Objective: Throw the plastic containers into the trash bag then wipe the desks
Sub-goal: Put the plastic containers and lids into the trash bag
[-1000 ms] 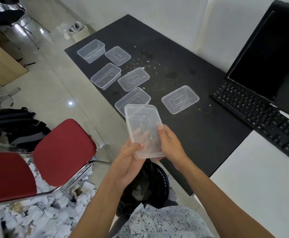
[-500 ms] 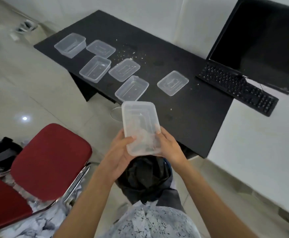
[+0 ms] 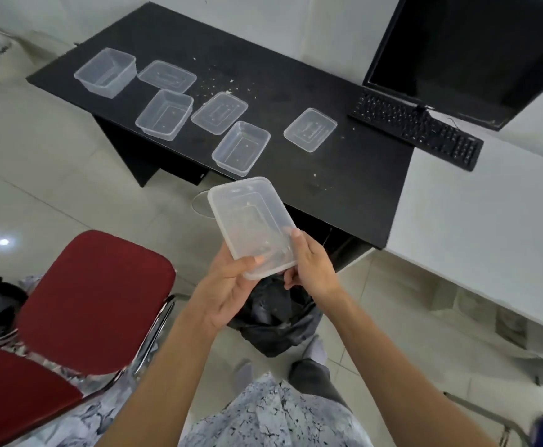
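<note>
Gripping one clear plastic container together, left hand and right hand curl their fingers round it above the black trash bag.

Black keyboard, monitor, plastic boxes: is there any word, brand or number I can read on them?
No text is readable.
The black computer keyboard: key legends are pale specks, too small.
The black flat monitor: dark screen, no legible brand.
The held clear rectangular plastic container: no print visible.
</note>
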